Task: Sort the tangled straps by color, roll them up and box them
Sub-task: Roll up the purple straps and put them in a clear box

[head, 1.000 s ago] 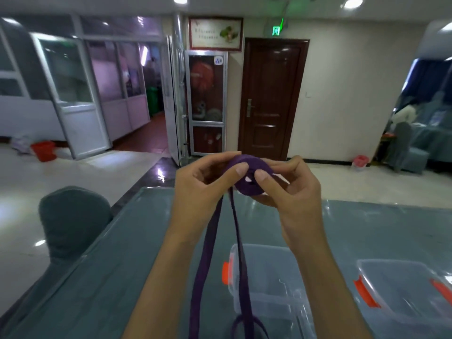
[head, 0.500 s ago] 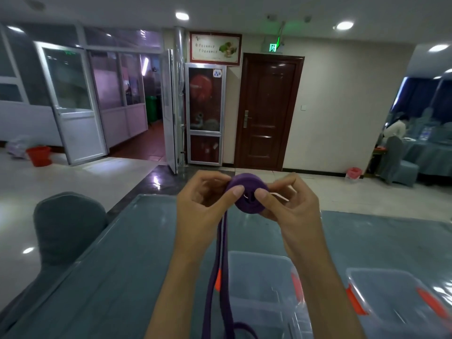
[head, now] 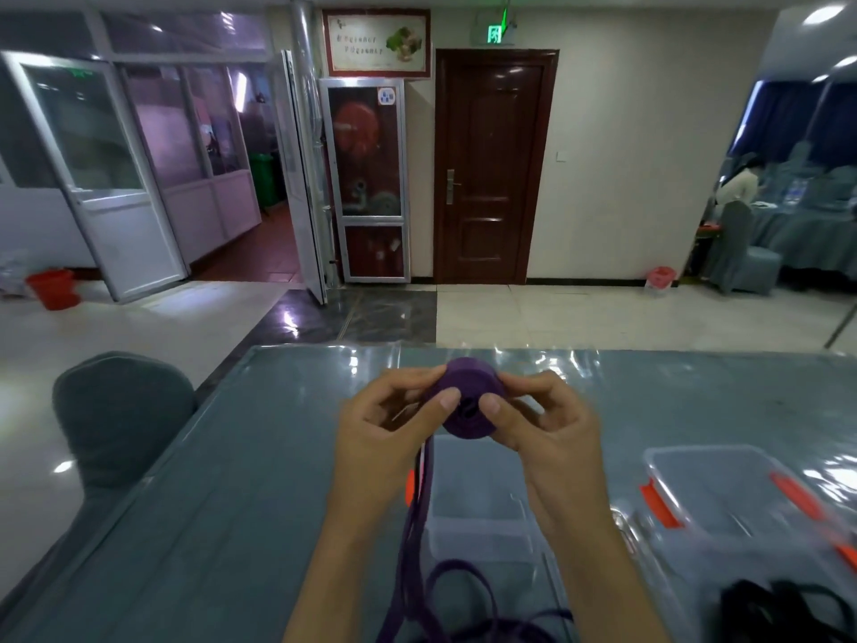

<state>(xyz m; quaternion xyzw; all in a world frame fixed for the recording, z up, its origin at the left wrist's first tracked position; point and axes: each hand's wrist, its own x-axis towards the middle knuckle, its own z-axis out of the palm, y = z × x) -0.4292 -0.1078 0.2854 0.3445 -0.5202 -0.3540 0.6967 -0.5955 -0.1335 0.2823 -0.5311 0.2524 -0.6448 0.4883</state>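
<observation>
**Both hands pinching the purple roll above the box**

The left hand [head: 385, 429] and right hand [head: 552, 429] are pinching a rolled purple fabric strap [head: 468, 401] between them — its loose tail [head: 412, 540] is hanging straight down, left of the clear plastic box [head: 477, 503] — equally near both.

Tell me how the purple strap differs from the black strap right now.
The purple strap is partly wound into a roll, pinched by the left hand and right hand; the black strap lies loose and untouched. Purple hangs above the table; black rests low at the right. Both remain unboxed.
</observation>
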